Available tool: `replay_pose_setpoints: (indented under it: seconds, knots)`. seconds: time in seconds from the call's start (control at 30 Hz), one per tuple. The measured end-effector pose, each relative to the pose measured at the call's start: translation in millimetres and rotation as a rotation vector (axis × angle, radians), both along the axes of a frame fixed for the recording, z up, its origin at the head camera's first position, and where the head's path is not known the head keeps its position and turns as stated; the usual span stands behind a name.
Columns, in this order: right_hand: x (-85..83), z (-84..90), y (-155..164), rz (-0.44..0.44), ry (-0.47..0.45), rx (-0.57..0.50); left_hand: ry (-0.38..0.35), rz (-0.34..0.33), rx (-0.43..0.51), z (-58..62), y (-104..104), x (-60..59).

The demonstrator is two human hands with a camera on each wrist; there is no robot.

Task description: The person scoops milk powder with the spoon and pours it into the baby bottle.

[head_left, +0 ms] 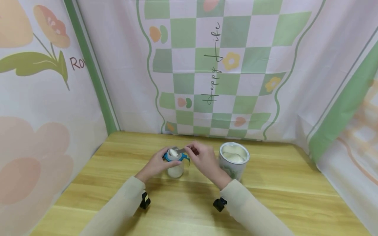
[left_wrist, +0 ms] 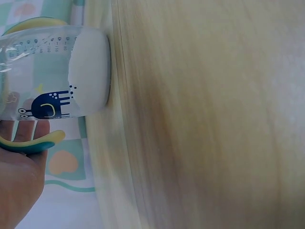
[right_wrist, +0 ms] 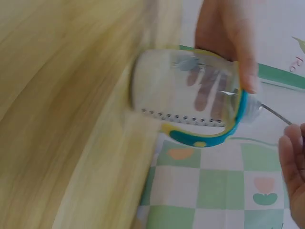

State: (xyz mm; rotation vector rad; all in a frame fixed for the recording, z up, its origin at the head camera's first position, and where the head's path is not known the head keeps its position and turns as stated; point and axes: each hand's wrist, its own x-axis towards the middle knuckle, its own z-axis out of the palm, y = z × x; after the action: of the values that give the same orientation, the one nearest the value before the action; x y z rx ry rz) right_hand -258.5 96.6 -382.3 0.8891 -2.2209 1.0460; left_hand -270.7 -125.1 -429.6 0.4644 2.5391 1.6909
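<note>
left hand (head_left: 156, 164): my grip is wrapped round the bottle (head_left: 175, 164), steadying it upright on the surface (head_left: 283, 196), centre, slightly left.
right hand (head_left: 203, 159): my grip pinches the handle of a spoon (head_left: 176, 151); the heaped bowl of the spoon sits right over the bottle's open mouth.
bottle: clear, printed scale and cartoon on the wall, blue and yellow handles at the neck. The left wrist view shows white powder (left_wrist: 90, 76) lying in the bottom part; most of the bottle above it is empty.
tin (head_left: 234, 160): open, just right of my right hand, holding plenty of white powder.
progress: my read is mid-way through scooping, with some powder in and this spoonful not yet tipped.
left to do: empty this spoonful. No teat or cap in view.
</note>
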Motion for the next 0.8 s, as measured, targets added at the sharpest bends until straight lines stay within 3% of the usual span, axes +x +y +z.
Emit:
replay_pose_setpoints:
  seconds: [0.17,0.27,0.5,0.6,0.8]
  knots:
    - [0.4,-7.3,0.8,0.040,0.208,0.087,-0.010,-0.006,0.007,0.4,-0.8,1.1]
    - [0.5,-8.8,1.6,0.051,0.276,0.122,-0.008,-0.004,0.012,3.4,0.0,4.2]
    - [0.6,-11.4,9.4,0.093,0.446,0.245,-0.006,-0.011,0.004,-1.8,-1.6,-0.4]
    - [1.8,-12.2,13.9,0.106,0.494,0.279,-0.018,-0.003,0.000,-0.9,-0.9,0.3]
    - [5.1,-10.7,18.8,0.093,0.486,0.308,-0.016,0.005,-0.002,-0.2,0.1,0.8]
